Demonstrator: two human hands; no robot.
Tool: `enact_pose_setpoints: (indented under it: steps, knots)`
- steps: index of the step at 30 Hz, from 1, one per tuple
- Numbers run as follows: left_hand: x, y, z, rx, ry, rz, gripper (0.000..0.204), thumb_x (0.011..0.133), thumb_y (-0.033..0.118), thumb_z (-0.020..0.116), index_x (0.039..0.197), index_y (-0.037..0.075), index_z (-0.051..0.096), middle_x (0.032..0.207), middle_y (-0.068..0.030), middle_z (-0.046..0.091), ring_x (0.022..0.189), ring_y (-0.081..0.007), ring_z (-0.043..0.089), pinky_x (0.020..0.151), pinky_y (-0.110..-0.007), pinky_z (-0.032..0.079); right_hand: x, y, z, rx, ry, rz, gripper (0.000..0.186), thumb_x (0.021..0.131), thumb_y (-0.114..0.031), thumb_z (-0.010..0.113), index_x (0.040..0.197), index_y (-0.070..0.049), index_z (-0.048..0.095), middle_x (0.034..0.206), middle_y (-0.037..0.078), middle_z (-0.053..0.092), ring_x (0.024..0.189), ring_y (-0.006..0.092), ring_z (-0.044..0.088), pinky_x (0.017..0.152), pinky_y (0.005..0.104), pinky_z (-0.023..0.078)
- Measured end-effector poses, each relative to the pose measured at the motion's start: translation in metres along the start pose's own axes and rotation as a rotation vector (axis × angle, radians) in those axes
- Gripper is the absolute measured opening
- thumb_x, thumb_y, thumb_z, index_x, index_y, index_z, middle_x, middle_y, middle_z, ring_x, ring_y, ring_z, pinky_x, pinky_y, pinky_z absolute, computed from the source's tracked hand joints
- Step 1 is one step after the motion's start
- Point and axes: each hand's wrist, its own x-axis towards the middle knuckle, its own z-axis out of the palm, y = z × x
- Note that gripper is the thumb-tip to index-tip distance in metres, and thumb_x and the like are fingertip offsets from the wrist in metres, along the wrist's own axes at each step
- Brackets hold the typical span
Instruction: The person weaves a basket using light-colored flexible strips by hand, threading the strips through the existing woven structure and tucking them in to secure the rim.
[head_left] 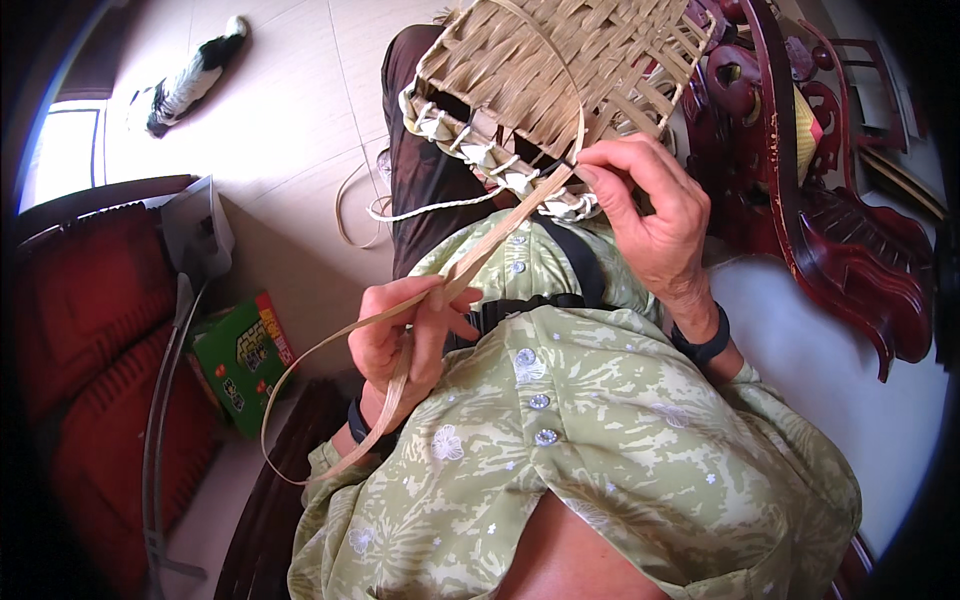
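Observation:
A flat tan fiber strip (pixel 508 227) runs diagonally between my hands, with a long loop hanging at the lower left. My left hand (pixel 405 335) has its fingers closed on it. My right hand (pixel 650 215) pinches its upper end between thumb and forefinger, beside the edge of a woven tan basket (pixel 545 65). The basket rests near my knees at the top, its near rim laced with white cord (pixel 455 145); a thin strip arches over the weave down to my right fingertips.
A carved dark-red wooden chair (pixel 790 185) stands at my right, red cushions (pixel 95 350) at my left. Left of me are a metal stand (pixel 190 260) and a green box (pixel 240 370). A black-and-white animal (pixel 190 80) lies on the tiled floor (pixel 290 70).

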Motion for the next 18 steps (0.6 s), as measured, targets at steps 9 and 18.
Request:
enact_pose_setpoints:
  steps: [9,18]
  knots:
    - [-0.02,0.018,-0.046,-0.002,0.435,-0.126,0.013,0.097,0.01,0.054,0.1,-0.002,0.056,0.076,-0.0156,0.066,0.051,-0.0195,0.061,0.044,-0.026,0.047,-0.012,0.011,0.013,-0.192,-0.063,-0.222,0.03,0.072,-0.001,0.079,0.1,-0.009,0.07,0.091,0.004,0.058,0.084,0.026,0.061,0.075,0.037,0.052]
    - [-0.06,0.02,-0.157,0.458,0.34,-0.589,0.048,0.092,0.019,0.071,0.133,0.001,0.054,0.104,-0.01,0.067,0.092,-0.0143,0.064,0.084,-0.031,0.053,-0.017,0.023,0.027,-0.094,0.094,-0.316,0.033,0.065,0.012,0.073,0.092,-0.007,0.072,0.086,0.004,0.057,0.075,0.0225,0.058,0.067,0.034,0.05]
